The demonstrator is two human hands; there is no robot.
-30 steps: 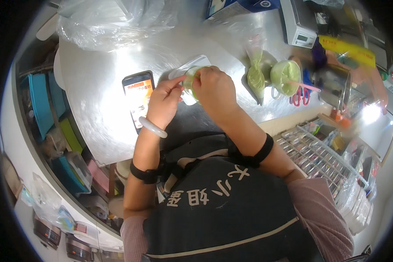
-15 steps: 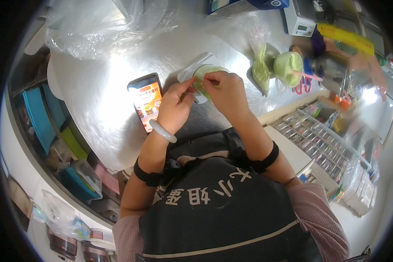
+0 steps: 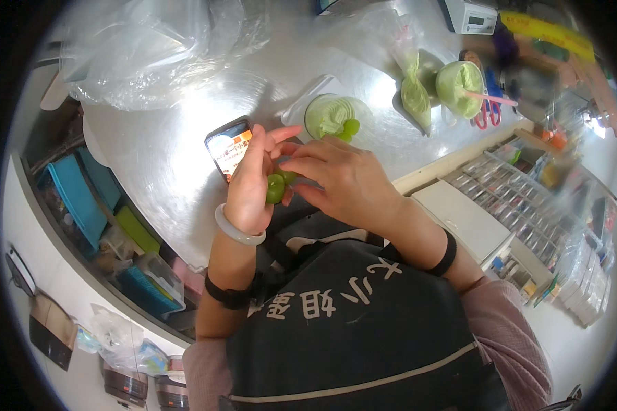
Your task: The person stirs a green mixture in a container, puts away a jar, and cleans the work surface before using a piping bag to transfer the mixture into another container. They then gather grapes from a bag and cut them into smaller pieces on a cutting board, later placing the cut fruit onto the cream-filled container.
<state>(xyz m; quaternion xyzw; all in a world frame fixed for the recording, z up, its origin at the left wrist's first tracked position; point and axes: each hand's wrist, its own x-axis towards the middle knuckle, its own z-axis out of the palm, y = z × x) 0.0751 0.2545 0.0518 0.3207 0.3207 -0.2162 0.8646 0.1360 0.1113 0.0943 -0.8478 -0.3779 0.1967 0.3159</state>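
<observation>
Green grapes (image 3: 275, 189) lie in the cupped palm of my left hand (image 3: 250, 185), whose index finger points out to the right. The fingers of my right hand (image 3: 353, 179) reach over the palm and close on a green grape (image 3: 289, 177). How firmly they grip it is partly hidden. Just beyond my hands, a round cup (image 3: 330, 114) of swirled pale-green cream has green grapes (image 3: 350, 127) at its right edge. A white scraper-like flat piece (image 3: 301, 103) sits beside the cup. Under and behind my left hand lies a lit phone (image 3: 224, 145).
On the metal table (image 3: 164, 154), a piping bag (image 3: 415, 99) of green cream lies to the right. Beside it stand a tub (image 3: 459, 89) of green cream with a pink spatula, red-handled scissors (image 3: 488, 113) and a white scale (image 3: 469, 17). Plastic wrapping (image 3: 137, 61) covers the far left.
Both hands have drawn back from the cup toward me, uncovering the cream and the grapes on it. My left palm has turned up, showing grapes, with my right fingers over it.
</observation>
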